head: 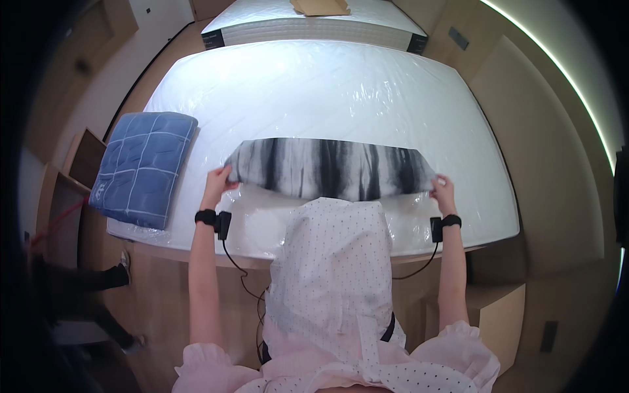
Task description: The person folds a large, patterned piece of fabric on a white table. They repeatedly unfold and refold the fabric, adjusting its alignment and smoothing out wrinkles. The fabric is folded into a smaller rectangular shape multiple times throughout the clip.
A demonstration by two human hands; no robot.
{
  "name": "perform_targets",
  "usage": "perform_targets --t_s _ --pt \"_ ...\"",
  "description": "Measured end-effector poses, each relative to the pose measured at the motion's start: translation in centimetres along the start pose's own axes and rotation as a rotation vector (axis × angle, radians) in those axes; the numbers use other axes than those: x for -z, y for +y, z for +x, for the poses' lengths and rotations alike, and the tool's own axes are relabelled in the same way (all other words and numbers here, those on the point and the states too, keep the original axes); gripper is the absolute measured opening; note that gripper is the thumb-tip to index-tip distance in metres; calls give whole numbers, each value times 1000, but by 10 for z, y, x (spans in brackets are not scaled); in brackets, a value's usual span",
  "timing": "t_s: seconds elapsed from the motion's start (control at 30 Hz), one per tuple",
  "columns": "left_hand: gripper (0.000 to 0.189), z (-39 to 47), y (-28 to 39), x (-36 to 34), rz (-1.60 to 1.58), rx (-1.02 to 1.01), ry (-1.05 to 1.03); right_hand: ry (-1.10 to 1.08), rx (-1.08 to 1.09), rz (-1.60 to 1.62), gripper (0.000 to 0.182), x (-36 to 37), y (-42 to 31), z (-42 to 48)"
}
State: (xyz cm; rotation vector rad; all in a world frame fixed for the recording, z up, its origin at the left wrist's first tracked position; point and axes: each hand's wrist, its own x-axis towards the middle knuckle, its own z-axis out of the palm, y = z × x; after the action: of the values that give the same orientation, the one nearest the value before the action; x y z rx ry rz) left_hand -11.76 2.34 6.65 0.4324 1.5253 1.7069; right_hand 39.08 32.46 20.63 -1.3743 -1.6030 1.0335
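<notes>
A black, grey and white streaked cloth (pixel 329 167) stretches between my two hands, its far corners angled in. My left hand (pixel 218 184) pinches the cloth's left end. At the opposite end, my right hand (pixel 443 191) grips the right corner between thumb and fingers. Beneath the cloth lies a mattress (pixel 319 93) wrapped in clear, shiny plastic. The cloth's near edge sags a little between my hands, close to my dotted white apron (pixel 334 255). Whether the cloth touches the plastic, I cannot tell.
A folded blue quilted pad (pixel 145 167) with white grid lines lies at the mattress's left edge. Beyond stands another mattress (pixel 314 30) carrying a piece of cardboard (pixel 322 7). A person's legs (pixel 105 280) show at lower left. A wooden cabinet (pixel 501 319) stands at lower right.
</notes>
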Motion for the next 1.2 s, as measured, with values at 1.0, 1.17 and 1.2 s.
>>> perform_targets --t_s 1.0,1.17,1.2 --pt "26 -24 -7 -44 293 226 -258 -419 -285 -670 29 -38 9 -11" --pt "31 -6 -2 -47 294 -62 56 -55 -33 -383 20 -1 22 26" --pt "32 3 -20 -29 414 -154 158 10 -31 -318 22 -9 16 25"
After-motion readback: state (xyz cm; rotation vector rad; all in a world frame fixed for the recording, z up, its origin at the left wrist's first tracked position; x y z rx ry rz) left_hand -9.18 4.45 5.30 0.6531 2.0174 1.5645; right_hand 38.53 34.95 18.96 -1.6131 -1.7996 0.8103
